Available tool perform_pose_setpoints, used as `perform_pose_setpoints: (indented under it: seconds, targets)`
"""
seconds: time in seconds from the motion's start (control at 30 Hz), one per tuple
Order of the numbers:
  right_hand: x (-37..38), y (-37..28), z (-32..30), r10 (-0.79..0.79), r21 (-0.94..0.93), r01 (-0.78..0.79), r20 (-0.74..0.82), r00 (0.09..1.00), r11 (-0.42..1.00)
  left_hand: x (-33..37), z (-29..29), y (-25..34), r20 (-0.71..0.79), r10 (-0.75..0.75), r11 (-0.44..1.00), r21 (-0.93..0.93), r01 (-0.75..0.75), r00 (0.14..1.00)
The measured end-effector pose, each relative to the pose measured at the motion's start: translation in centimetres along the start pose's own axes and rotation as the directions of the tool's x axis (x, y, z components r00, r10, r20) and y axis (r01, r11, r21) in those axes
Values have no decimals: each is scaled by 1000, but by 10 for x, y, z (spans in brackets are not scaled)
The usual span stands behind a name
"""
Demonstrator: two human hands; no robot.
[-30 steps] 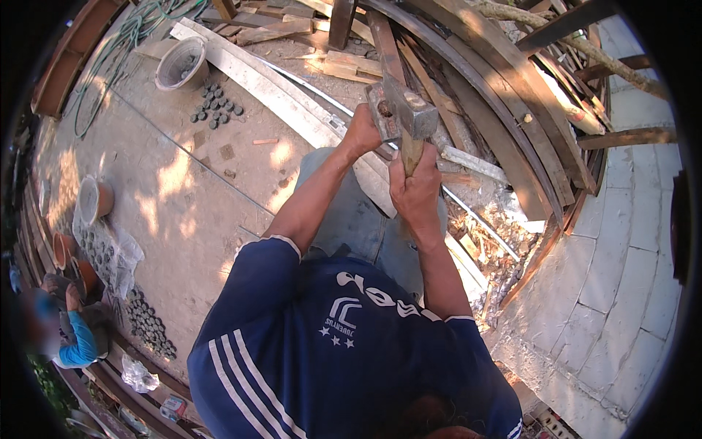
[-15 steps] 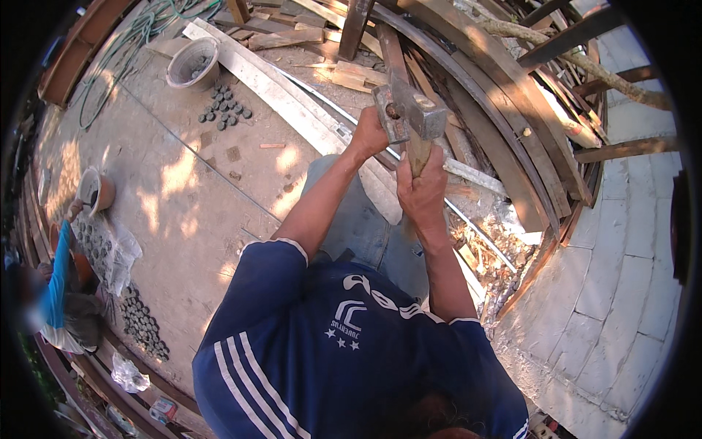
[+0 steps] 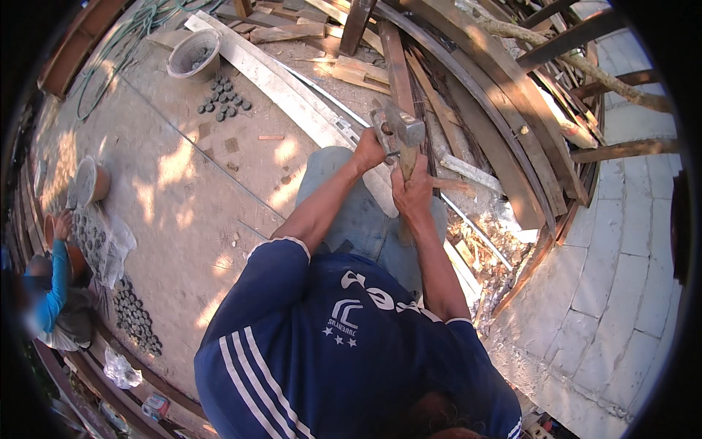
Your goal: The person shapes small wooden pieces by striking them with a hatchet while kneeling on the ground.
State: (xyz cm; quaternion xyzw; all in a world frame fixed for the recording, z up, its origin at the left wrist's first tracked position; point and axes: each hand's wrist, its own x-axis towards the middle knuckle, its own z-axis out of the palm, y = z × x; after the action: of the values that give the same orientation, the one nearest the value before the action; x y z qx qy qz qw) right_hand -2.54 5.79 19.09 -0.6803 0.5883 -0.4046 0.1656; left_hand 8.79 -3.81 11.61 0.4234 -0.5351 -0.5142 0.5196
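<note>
My right hand (image 3: 413, 189) is closed around the wooden handle of a hammer (image 3: 412, 134), whose blocky steel head points up and away from me. Close beside that head, my left hand (image 3: 370, 148) grips a grey metal piece (image 3: 379, 123) with a rounded opening; its exact kind is unclear. The metal piece and the hammer head overlap in view, and I cannot tell whether they touch. Both hands are above my knees. A short wooden stick (image 3: 455, 185) shows just right of my right hand; its other end is hidden.
A long pale board (image 3: 270, 80) runs diagonally ahead. Stacked timber (image 3: 497, 110) lies at the right. Left stand a bucket (image 3: 194, 57), dark round pieces (image 3: 225, 98) and a green hose (image 3: 110, 69). A co-worker in a blue sleeve (image 3: 60, 282) sits far left near another bucket (image 3: 91, 183).
The metal piece in my left hand has turned and shifted slightly left; the hammer has lowered a little. The co-worker's hand has moved down from the bucket.
</note>
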Motion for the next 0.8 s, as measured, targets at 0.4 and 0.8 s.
perform_pose_setpoints:
  seconds: [0.4,0.8]
  targets:
    - [4,18,1,40,46,-38,-37,999,998,6,25,-71,-120,131,989,81,-122,984]
    - [-18,4,-4,80,58,-81,21,997,995,-16,9,-48,80,26,999,-46,-23,996]
